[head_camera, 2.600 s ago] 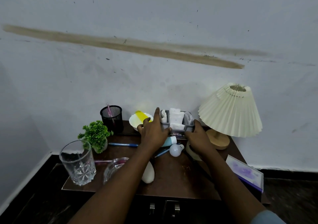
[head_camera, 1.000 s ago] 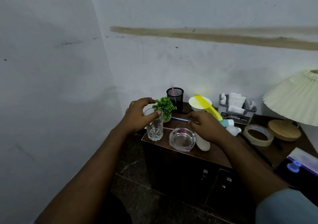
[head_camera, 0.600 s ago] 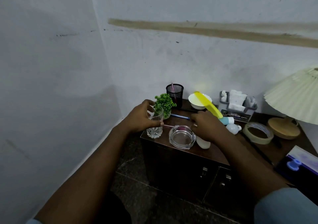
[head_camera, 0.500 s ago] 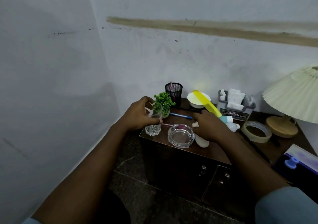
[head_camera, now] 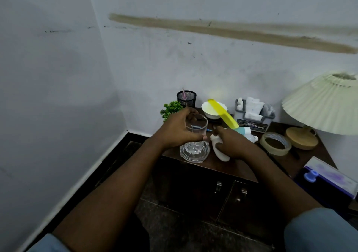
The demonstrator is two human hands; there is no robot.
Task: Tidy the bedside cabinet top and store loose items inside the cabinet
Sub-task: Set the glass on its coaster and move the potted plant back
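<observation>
Head view: gripping glass [head_camera: 196, 130] with left hand [head_camera: 175, 132] over ashtray [head_camera: 201, 158] at cabinet top's [head_camera: 232, 167] front-left corner; clutching yellow comb [head_camera: 222, 113] in right hand [head_camera: 231, 144]; "OPEL" legible on grey caddy [head_camera: 253, 123] by back edge.

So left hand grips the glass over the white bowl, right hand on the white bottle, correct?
Not the bowl: the head view shows the left hand gripping the glass over the clear ashtray; the white bowl sits further back. The right hand holds the white bottle, as said.

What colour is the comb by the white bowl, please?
The comb is bright yellow; head view shows it.
</observation>
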